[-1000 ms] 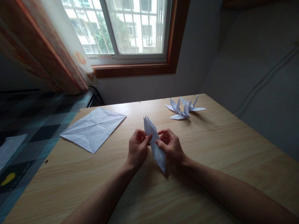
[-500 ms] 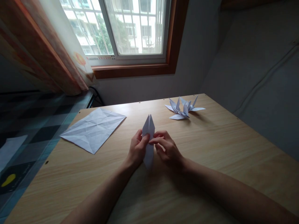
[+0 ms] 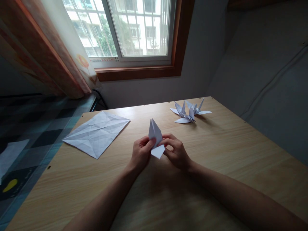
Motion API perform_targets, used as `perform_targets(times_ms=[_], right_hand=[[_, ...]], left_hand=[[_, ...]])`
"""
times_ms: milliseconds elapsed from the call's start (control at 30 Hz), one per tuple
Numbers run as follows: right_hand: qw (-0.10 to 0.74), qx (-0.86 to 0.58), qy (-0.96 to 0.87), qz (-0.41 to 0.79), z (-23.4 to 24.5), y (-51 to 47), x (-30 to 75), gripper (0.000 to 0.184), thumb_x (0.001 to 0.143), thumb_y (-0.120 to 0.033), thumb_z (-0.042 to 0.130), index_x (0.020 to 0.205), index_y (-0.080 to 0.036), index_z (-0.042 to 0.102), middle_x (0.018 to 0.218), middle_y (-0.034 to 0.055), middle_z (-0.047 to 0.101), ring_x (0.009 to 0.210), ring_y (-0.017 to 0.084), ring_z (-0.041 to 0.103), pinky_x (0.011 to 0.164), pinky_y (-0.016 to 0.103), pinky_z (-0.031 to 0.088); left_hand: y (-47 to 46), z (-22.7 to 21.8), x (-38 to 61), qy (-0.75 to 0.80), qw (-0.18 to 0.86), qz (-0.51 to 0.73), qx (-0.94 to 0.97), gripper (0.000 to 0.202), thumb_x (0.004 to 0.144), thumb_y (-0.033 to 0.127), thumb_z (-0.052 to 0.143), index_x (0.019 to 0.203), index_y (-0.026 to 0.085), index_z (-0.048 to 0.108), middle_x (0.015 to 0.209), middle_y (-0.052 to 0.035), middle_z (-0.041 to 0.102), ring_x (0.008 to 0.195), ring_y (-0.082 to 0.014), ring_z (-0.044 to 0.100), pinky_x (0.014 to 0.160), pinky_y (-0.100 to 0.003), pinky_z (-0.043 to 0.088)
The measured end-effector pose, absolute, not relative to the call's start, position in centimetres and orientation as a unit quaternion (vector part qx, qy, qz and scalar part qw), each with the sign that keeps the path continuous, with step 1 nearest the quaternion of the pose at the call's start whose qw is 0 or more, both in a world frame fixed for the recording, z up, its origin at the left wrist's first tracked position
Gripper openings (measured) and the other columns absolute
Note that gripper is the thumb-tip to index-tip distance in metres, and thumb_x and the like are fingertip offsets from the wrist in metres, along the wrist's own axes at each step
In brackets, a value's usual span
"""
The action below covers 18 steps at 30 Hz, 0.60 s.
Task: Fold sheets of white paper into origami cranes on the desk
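Observation:
My left hand (image 3: 141, 153) and my right hand (image 3: 175, 151) pinch a partly folded white paper piece (image 3: 155, 136) between them, just above the wooden table (image 3: 216, 154). The piece points upward with two narrow tips, and a small flap sticks out below my fingers. Both hands grip it at its middle, thumbs and fingertips pressed on the paper.
A creased, unfolded white paper square (image 3: 96, 133) lies flat at the table's left. Finished white paper cranes (image 3: 190, 112) stand at the far right of the table. A checked cloth surface (image 3: 31, 134) lies to the left; the window (image 3: 134, 29) and a curtain (image 3: 48, 48) stand behind.
The long lower point of the paper piece has been folded up, so the piece looks shorter. My hands have stayed in nearly the same spot, closing together on it.

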State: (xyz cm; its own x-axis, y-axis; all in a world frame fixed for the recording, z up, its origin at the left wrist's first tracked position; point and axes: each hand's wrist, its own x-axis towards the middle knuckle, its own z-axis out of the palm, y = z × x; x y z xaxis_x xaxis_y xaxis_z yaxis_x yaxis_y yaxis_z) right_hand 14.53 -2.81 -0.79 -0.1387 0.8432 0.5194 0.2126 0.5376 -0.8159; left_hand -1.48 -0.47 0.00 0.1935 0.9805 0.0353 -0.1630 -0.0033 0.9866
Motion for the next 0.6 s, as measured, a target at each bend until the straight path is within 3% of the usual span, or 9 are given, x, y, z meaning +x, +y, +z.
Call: perform_targets(times_ms=[100, 233, 433, 600], right_hand=[[0.548, -0.408, -0.649, 0.336, -0.7, -2.8, 14.5, 0.013, 0.086, -0.029, 0.064, 0.077, -0.020, 0.067, 0.088, 0.0054, 0.066, 0.084, 0.019, 0.062, 0.078, 0.033, 0.050], [0.571, -0.417, -0.566, 0.423, -1.5, -2.7, 14.1, 0.017, 0.084, -0.035, 0.067, 0.083, -0.020, 0.059, 0.078, 0.0020, 0.064, 0.074, 0.017, 0.062, 0.073, 0.032, 0.051], [0.598, -0.397, -0.508, 0.477, -1.8, -2.4, 13.7, 0.045, 0.075, -0.034, 0.076, 0.110, -0.024, 0.051, 0.069, -0.0054, 0.057, 0.065, 0.014, 0.060, 0.064, 0.028, 0.051], [0.588, -0.401, -0.494, 0.500, -1.4, -2.3, 13.9, 0.038, 0.076, -0.038, 0.072, 0.106, -0.019, 0.059, 0.067, -0.0034, 0.058, 0.061, 0.014, 0.061, 0.062, 0.029, 0.052]], left_hand=[[-0.1, -0.5, -1.8, 0.384, 0.569, 0.464, 0.560, 0.025, 0.074, 0.037, 0.070, 0.069, 0.013, 0.068, 0.066, -0.0031, 0.062, 0.063, -0.0151, 0.054, 0.062, -0.027, 0.044], [-0.3, -0.5, -1.7, 0.360, 0.572, 0.478, 0.561, 0.040, 0.082, 0.047, 0.060, 0.060, 0.014, 0.061, 0.061, -0.0028, 0.059, 0.061, -0.0149, 0.052, 0.060, -0.027, 0.042], [-0.9, 0.5, -1.1, 0.392, 0.529, 0.462, 0.595, 0.024, 0.074, 0.037, 0.074, 0.078, 0.013, 0.070, 0.069, -0.0026, 0.064, 0.064, -0.0141, 0.054, 0.061, -0.025, 0.043], [-0.7, 0.0, -1.1, 0.413, 0.525, 0.464, 0.582, 0.029, 0.081, 0.042, 0.065, 0.083, 0.013, 0.070, 0.072, -0.0039, 0.067, 0.064, -0.0151, 0.057, 0.059, -0.026, 0.046]])
